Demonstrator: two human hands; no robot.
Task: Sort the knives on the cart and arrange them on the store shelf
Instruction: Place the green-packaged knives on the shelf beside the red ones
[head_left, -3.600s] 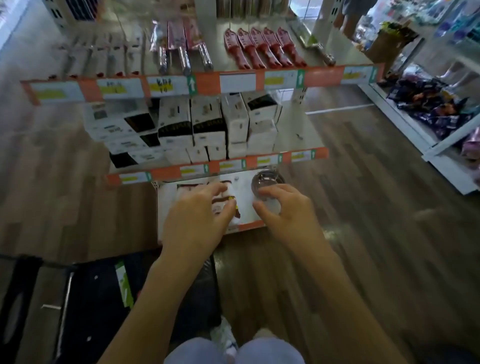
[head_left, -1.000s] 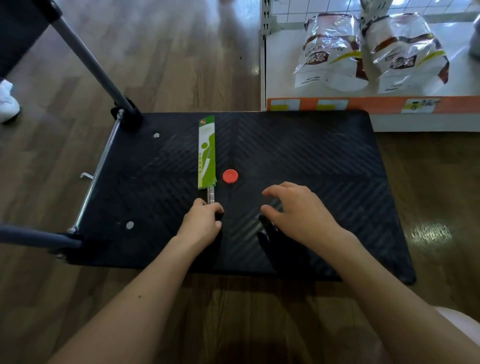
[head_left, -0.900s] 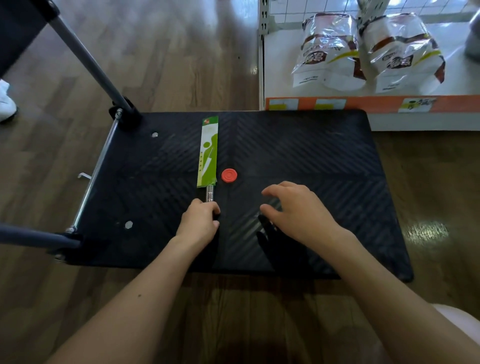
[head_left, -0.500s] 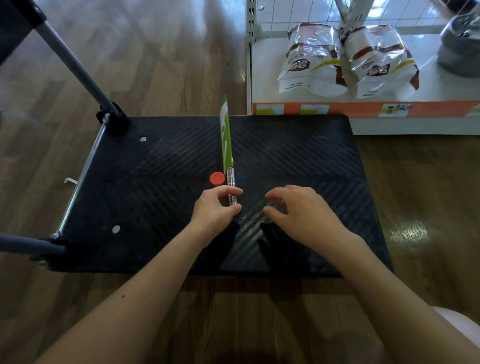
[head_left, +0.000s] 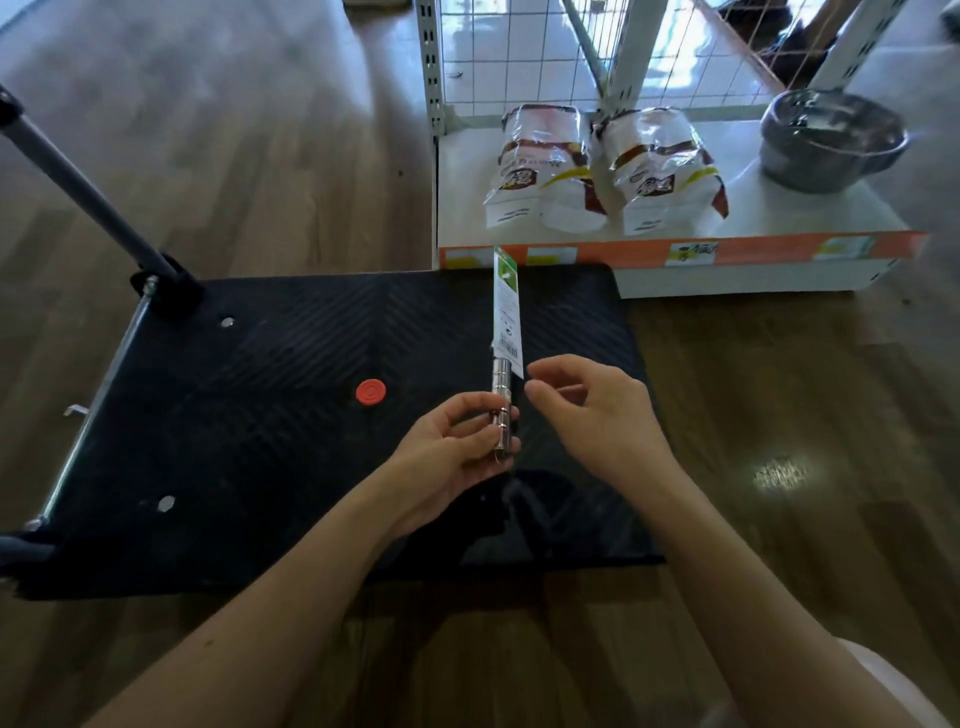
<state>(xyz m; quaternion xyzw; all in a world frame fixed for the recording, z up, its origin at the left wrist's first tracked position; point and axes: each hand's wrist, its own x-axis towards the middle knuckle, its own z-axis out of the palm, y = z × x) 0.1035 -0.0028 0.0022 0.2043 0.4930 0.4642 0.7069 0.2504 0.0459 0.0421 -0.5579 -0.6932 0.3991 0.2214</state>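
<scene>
**Knife raised from the cart and turned about its handle**

Since half a second earlier, the knife (head_left: 505, 332) had risen clear of the cart (head_left: 249, 426) deck and rotated. We now saw the white, barcoded back of its card sleeve rather than its thin green edge. It hung in the air above the right part of the deck, tip pointing away toward the shelf (head_left: 753, 253), handle nearest the body. The left hand (head_left: 452, 457) gripped the ridged metal handle, fingers and thumb curled round it. We judged that this hold kept skin off the sheathed blade and let the label be read for sorting. The right hand (head_left: 597, 415) hovered just beside the handle, fingers loosely bent and holding nothing, probably ready to steady the sleeve. A red disc (head_left: 371, 391) lay on the deck to the left of the hands. We could make out no other knife there. Beyond the cart's far edge the low shelf carried two sealed bags (head_left: 545, 171) and a metal bowl (head_left: 831, 140), not knives, so we judged that the knife's proper place lay elsewhere.
</scene>
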